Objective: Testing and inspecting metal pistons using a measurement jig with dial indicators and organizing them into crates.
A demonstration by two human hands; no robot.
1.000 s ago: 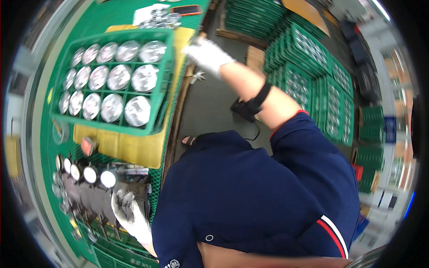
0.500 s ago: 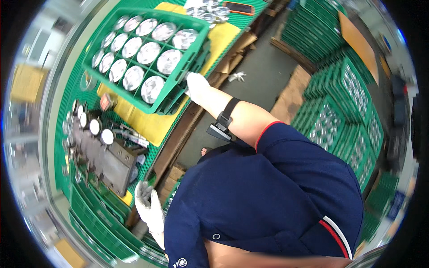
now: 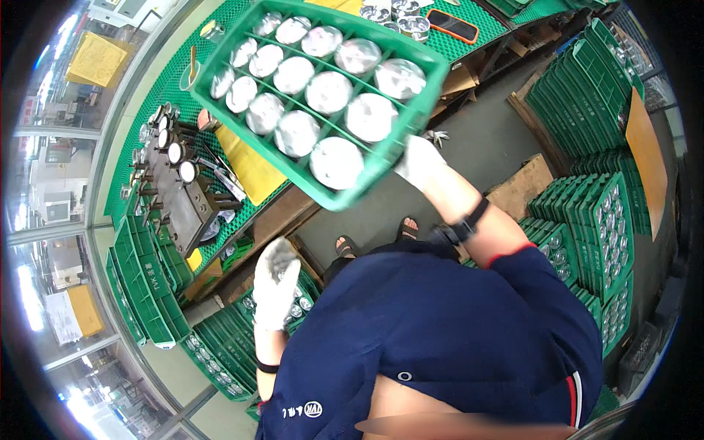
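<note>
A green divided crate (image 3: 343,199), its cells filled with shiny round metal parts (image 3: 328,92), is lifted and tilted over the bench edge. At its right side my right hand (image 3: 423,163), in a white glove, grips the rim; the fingertips are hidden behind the crate wall. My left hand (image 3: 277,284), gloved in white with a grey palm, hovers below the crate, apart from it. Its fingers are loosely bent and apart, with nothing visible in them. On the bench to the left sits a dark metal fixture (image 3: 178,202) with several dial gauges (image 3: 175,153).
Stacked green crates (image 3: 583,106) of parts stand at the right, and more crates (image 3: 220,359) at lower left. Empty green trays (image 3: 150,275) lean beside the bench. A phone (image 3: 452,26) and loose metal parts (image 3: 405,18) lie on the green bench mat, near a yellow sheet (image 3: 253,167).
The crate has come off the bench and moved right and nearer, held by my right hand. My left hand has risen away from the bench edge. The view has shifted.
</note>
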